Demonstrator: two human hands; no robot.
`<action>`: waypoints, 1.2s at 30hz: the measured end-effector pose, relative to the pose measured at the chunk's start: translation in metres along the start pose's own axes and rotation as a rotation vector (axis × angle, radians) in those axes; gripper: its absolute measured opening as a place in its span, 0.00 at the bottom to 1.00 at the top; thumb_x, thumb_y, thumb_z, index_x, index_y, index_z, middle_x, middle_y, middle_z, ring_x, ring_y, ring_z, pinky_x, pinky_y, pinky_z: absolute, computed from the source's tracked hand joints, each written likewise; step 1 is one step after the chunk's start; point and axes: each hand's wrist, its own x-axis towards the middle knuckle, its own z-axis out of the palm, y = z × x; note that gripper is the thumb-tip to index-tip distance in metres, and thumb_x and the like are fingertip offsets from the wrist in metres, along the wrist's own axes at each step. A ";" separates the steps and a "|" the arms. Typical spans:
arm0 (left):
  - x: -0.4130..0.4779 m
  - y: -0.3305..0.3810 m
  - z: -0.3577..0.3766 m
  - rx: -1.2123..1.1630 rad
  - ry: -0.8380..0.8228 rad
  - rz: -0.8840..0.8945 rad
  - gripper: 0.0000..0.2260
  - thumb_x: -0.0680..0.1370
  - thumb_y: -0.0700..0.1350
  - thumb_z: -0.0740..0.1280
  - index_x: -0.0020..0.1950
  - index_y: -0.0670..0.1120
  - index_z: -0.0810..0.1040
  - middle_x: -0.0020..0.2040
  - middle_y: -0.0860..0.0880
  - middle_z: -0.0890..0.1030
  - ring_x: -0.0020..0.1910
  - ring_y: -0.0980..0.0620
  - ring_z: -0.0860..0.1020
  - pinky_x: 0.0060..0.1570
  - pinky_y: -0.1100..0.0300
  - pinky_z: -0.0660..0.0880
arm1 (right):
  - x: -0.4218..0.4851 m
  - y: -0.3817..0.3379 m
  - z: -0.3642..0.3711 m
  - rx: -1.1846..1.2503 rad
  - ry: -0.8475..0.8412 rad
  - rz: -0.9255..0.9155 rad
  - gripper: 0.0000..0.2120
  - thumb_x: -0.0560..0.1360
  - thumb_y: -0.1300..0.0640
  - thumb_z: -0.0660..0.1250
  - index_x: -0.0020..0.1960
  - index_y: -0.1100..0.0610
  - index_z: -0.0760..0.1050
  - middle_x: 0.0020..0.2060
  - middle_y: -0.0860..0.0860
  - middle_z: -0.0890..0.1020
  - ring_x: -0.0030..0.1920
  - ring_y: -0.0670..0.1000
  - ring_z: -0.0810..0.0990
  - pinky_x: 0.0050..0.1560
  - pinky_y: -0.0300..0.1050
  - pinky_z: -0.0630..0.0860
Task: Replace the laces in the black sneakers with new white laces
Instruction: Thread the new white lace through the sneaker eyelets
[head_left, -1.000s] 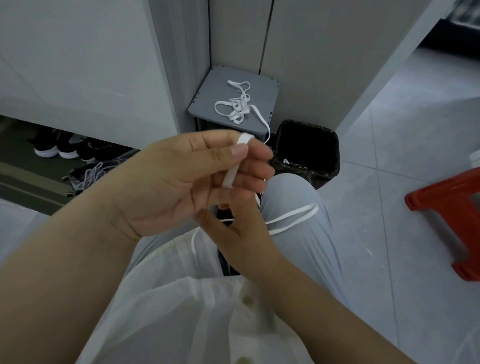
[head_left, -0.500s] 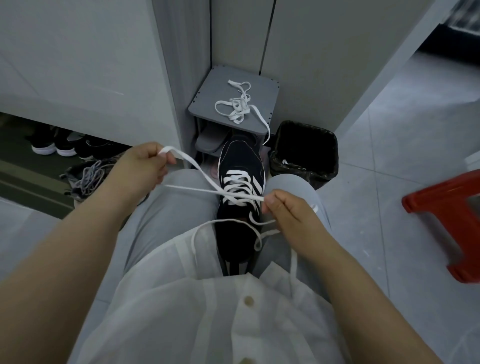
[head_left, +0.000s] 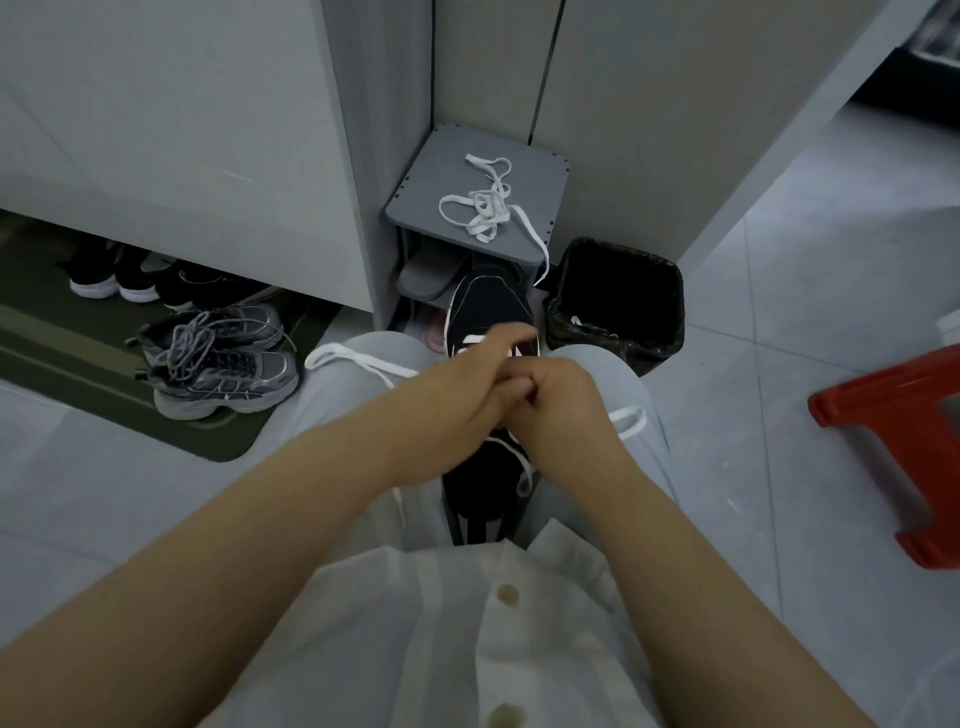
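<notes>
A black sneaker (head_left: 485, 306) with white stripes rests between my knees, toe pointing away from me. My left hand (head_left: 457, 395) and my right hand (head_left: 561, 400) meet over its lacing area, fingers closed together on the white lace (head_left: 358, 361). One end of that lace trails left across my left thigh, and a loop (head_left: 631, 421) lies on my right thigh. The eyelets are hidden under my hands. A second white lace (head_left: 485, 205) lies tangled on top of a small grey rack (head_left: 540, 171) ahead.
A black bin (head_left: 623, 296) stands right of the rack. A pair of grey sneakers (head_left: 223, 358) sits on a dark mat at the left, with more dark shoes (head_left: 114, 275) under the white cabinet. A red stool (head_left: 904, 441) stands at the right.
My hands were apart, the left pulling the lace out to the left. Now both have come together over the sneaker's lacing, and the lace lies slack across my thighs.
</notes>
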 end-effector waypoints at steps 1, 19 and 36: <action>-0.001 -0.005 -0.004 0.021 0.018 -0.023 0.17 0.81 0.48 0.55 0.70 0.49 0.61 0.41 0.58 0.74 0.40 0.59 0.73 0.40 0.70 0.66 | 0.000 0.002 -0.002 0.023 -0.012 -0.003 0.12 0.72 0.62 0.64 0.34 0.50 0.78 0.26 0.42 0.77 0.31 0.41 0.75 0.36 0.35 0.72; -0.018 -0.051 0.005 0.418 0.349 -0.336 0.08 0.75 0.56 0.65 0.51 0.60 0.81 0.48 0.55 0.81 0.54 0.52 0.74 0.50 0.57 0.55 | 0.000 0.010 0.035 -0.501 0.055 0.142 0.17 0.76 0.47 0.62 0.33 0.56 0.72 0.29 0.52 0.75 0.34 0.53 0.74 0.38 0.46 0.71; -0.014 -0.050 0.010 0.527 0.290 -0.307 0.07 0.76 0.51 0.63 0.46 0.51 0.80 0.33 0.56 0.74 0.45 0.51 0.75 0.54 0.56 0.57 | -0.006 0.020 0.039 -0.103 0.081 0.187 0.12 0.78 0.59 0.61 0.40 0.63 0.78 0.25 0.53 0.77 0.22 0.44 0.74 0.28 0.33 0.69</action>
